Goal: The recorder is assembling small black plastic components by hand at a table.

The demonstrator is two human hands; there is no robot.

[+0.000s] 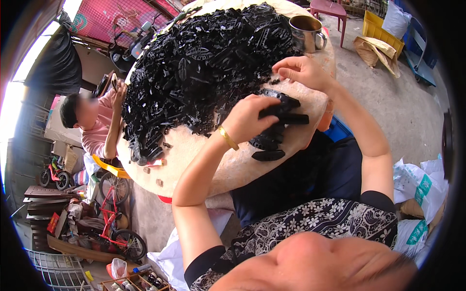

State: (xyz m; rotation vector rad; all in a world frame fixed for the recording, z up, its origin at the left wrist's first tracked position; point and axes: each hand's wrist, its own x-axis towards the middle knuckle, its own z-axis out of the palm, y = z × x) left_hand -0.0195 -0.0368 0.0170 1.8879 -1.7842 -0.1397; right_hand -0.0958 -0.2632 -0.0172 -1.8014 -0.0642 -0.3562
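Observation:
My left hand (250, 118) reaches over the near right of a round table (221, 177), its fingers and thumb closed round a black plastic part (268, 110). Part of that piece lies hidden under the fingers. More black molded parts sit close by, among them a curved one (268, 155) near the table's edge and a straight one (295, 119). Farther right, my right hand (305, 72) hovers at the border of the pile with fingers bent and apart, nothing visible in it. A big heap of black plastic pieces (194, 68) spreads over the far and left side.
A metal mug (305, 36) stands at the heap's right. Across on the left, a person (97, 119) in pink handles something small at the heap. A red bicycle (112, 213) is on the floor at left, white sacks (420, 182) at right, a yellow crate (381, 31) behind.

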